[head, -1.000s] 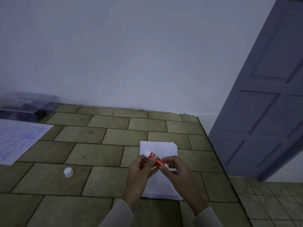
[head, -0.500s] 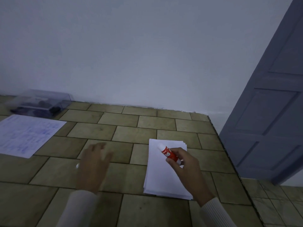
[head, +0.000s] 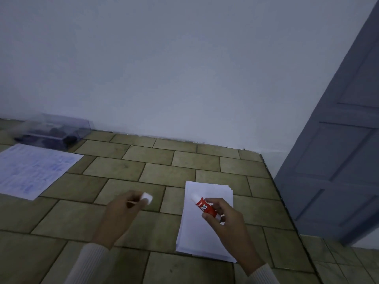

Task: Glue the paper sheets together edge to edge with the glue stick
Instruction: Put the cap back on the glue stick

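Fingers [head: 213, 201] of the right hand [head: 228, 226] are curling round the lower half of the red glue stick [head: 205, 208], with the thumb pressing it from the near side, so the grip looks firm. The stick is uncapped, its pale tip bare. It is tilting, with its long axis running from the base inside the hand up and away toward the far left. Directly beneath it, the white paper stack [head: 192, 232] is lying flat on the tiled floor [head: 164, 173], its long side running away from the person and its sheets fanning slightly at the far right corner. No sheet is yet lying apart from the pile or edge to edge with another. Over the bare tiles just left of the stack, the left hand [head: 121, 218] is hovering and pinching the small white cap [head: 147, 198] at its fingertips. The right hand is plainly the nearer one to the paper, and I would judge that the tip need only dip down and forward to meet the top sheet's far edge. Further left, a printed sheet [head: 34, 171] is lying on the floor with a clear plastic box [head: 53, 134] behind it against the wall, while a grey door [head: 338, 171] is standing to the right.
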